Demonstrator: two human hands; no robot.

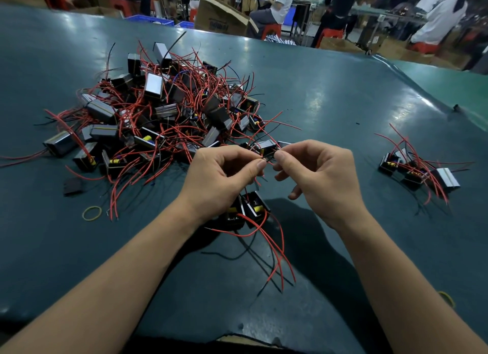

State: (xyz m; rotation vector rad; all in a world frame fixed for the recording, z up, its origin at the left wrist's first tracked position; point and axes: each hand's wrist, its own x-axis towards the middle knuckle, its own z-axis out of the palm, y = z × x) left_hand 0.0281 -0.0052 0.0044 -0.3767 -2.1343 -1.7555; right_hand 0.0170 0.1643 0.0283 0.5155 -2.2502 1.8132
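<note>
Left hand [224, 174]: fingertips pinched thin black wire [268, 160].
Right hand [317, 174]: pinched it too.
Red-wired black coil blocks [158, 111]: heaped at 10 o'clock.

left: big pile [158, 111] sprawls wide, no way through | right: small pile [420, 169] near the edge | between: bare table [330, 95], open right to the far side | front centre: two units [253, 210], wires [274, 250] trailing nearward | front left: rubber band [92, 213] (flat, no bother)
</note>
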